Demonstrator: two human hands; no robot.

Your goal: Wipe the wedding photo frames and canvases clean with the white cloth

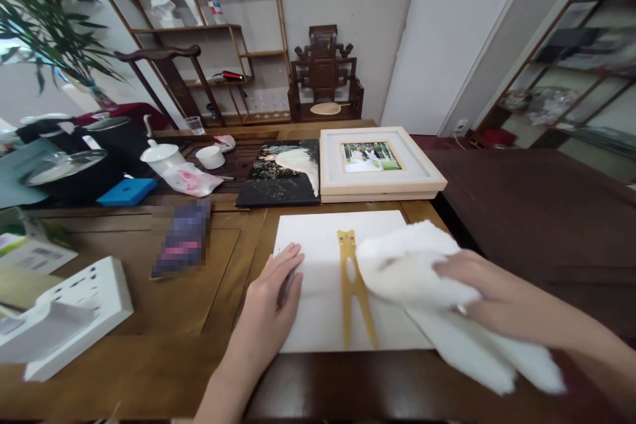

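A white rectangular board lies flat on the wooden table in front of me. On its middle is a flat yellow two-legged piece with an oval hole and a small animal-shaped head, like a stand. My left hand rests at the board's left edge, fingers stretched out and thumb apart. In my right hand is a bunched white cloth, pressed over the board's right side beside the yellow piece. The cloth's tail hangs past the near right corner. Part of the right hand's fingers is hidden by the cloth.
Behind the board lie a dark photo panel and a light wooden picture frame. A white power strip, a blue block, a teapot and a cup stand at left. A carved chair is beyond.
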